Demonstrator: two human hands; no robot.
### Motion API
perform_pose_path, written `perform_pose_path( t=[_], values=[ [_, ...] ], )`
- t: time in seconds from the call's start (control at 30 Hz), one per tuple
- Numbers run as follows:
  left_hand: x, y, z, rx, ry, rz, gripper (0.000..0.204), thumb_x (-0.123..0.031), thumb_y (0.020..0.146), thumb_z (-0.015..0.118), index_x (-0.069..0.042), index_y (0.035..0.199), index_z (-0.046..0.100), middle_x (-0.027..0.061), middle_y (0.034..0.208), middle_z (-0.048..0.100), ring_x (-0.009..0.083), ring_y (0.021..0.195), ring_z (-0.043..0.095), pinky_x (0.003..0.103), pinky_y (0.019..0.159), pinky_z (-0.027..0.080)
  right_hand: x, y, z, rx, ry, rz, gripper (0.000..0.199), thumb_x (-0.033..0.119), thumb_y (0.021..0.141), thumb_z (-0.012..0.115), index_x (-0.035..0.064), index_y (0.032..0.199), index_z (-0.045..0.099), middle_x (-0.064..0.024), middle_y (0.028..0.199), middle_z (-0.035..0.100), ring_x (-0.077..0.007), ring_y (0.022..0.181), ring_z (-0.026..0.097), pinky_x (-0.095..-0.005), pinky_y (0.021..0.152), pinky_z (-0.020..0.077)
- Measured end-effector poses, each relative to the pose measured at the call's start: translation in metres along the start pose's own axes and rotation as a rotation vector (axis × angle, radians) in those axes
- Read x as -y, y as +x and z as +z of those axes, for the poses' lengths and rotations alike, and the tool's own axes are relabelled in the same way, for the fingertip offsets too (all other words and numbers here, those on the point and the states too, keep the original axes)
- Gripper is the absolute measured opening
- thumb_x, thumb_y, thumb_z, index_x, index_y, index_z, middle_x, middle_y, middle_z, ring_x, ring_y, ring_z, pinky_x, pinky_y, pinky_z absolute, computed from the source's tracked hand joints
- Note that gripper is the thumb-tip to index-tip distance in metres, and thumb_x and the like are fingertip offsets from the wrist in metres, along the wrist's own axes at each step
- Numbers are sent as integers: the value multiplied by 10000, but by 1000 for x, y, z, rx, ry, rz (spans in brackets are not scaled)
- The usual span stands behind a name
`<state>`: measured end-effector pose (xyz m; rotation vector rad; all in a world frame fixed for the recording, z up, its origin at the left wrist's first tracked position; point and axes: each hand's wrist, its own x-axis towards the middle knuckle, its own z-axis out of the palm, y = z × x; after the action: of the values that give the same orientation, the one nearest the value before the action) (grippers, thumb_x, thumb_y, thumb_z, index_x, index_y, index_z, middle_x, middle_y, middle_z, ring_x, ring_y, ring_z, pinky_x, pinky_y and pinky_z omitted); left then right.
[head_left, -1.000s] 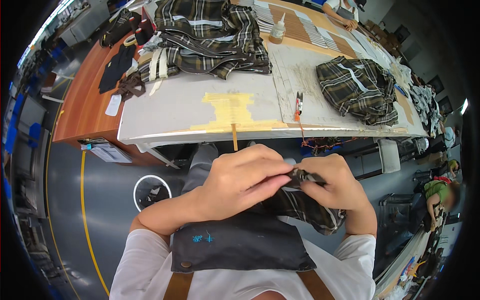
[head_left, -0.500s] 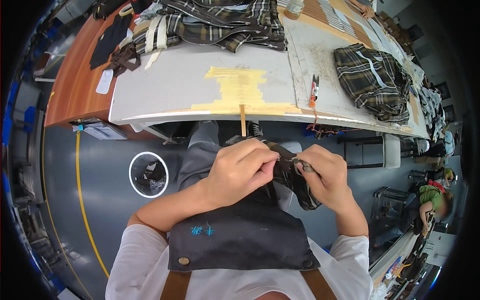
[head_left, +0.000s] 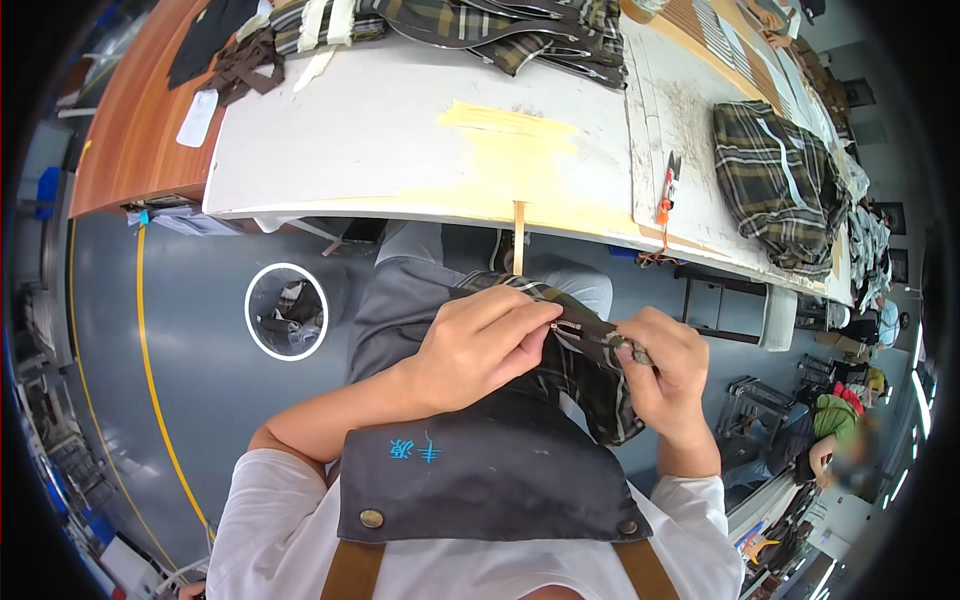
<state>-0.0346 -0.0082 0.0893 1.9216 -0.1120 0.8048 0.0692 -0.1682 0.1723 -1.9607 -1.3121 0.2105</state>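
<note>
A dark plaid garment (head_left: pixel 605 405) hangs over my lap, below the table's front edge, with a metal-toothed zipper (head_left: pixel 570 326) along its dark edge band. At the zipper's left end, my left hand (head_left: pixel 485 345) pinches it between thumb and forefinger; the exact part in the pinch is too small to make out. My right hand (head_left: pixel 668 370) is closed on the garment further along that band, thumb and curled fingers pressed together. Beside the right thumb shows a small mottled grey-brown bit. The band is stretched between both hands.
A wooden strip (head_left: pixel 519 238) sticks out from the white-topped table (head_left: pixel 330 150) over yellow tape (head_left: pixel 515 165). Red-handled thread snips (head_left: pixel 668 190) lie right of it. Plaid garments (head_left: pixel 770 180) rest on the table. A white-rimmed bin (head_left: pixel 249 310) stands left on the floor. Other people are at right.
My right hand has moved slightly right and down, away from the left, so more zipper shows between them. The view has shifted; the table sits higher in it.
</note>
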Motion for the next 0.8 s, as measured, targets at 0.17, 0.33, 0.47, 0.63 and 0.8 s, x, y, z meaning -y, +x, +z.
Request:
perform_pose_path(
  t=[0.17, 0.33, 0.47, 0.63, 0.8],
  values=[
    [9, -6, 1, -35, 72, -42, 262, 85, 602, 650, 24, 852, 598, 101, 687, 556, 238, 579, 565, 309, 504, 469, -8, 0, 14, 17, 11, 3, 152, -43, 656, 632, -41, 806, 607, -109, 585, 515, -221, 453, 511, -292, 410, 373],
    [66, -43, -1, 25, 241, -135, 211, 78, 629, 610, 11, 829, 612, 113, 648, 573, 237, 532, 560, 300, 472, 443, -1, 0, -1, -69, -14, -39, 145, -58, 641, 624, -44, 785, 607, -108, 571, 514, -218, 452, 507, -289, 414, 372],
    [69, -47, -14, 21, 265, -256, 268, 25, 611, 677, -11, 868, 609, 103, 709, 585, 222, 596, 562, 290, 496, 444, -2, 5, 0, -43, -10, -5, 151, -59, 637, 623, -43, 786, 607, -101, 571, 518, -209, 452, 499, -274, 416, 365],
    [19, -10, -8, -88, 70, 21, 332, -1, 574, 744, -1, 870, 592, 113, 783, 595, 239, 680, 572, 280, 555, 457, -1, 10, 25, 2, 64, -90, 236, -60, 596, 636, -35, 829, 605, -94, 607, 537, -217, 459, 514, -300, 411, 382],
    [8, -1, -11, -245, 144, 29, 290, 68, 536, 728, 22, 786, 588, 120, 769, 572, 248, 636, 567, 293, 528, 450, 10, 18, 27, -41, 8, -37, 208, -56, 637, 642, -29, 840, 607, -94, 601, 529, -210, 462, 512, -289, 413, 380]
  ],
)
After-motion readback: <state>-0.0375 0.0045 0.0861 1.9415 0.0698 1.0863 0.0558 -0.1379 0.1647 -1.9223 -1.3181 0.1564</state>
